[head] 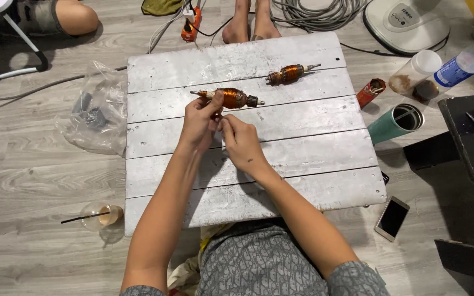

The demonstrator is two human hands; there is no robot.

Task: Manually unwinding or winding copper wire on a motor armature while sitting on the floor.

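1. My left hand (199, 121) has a clenched grip on the copper-wound motor armature (231, 98), raised just above the white plank surface (303, 148).
2. My right hand (241, 141) pinches something beside it, too small to identify.
3. Judgement: winding inspection in hand; the next move calls for steady support.
4. A 2nd armature (288, 74) lies apart.

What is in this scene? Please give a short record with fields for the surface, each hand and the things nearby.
Surface: white plank board on grey wood floor
Left hand: holds a copper-wound armature at one end
Right hand: fingertips meet the left hand under the armature
Second armature: lies apart, farther on the board
Right of board: teal tumbler, phone
Left of board: plastic bag, cup with straw
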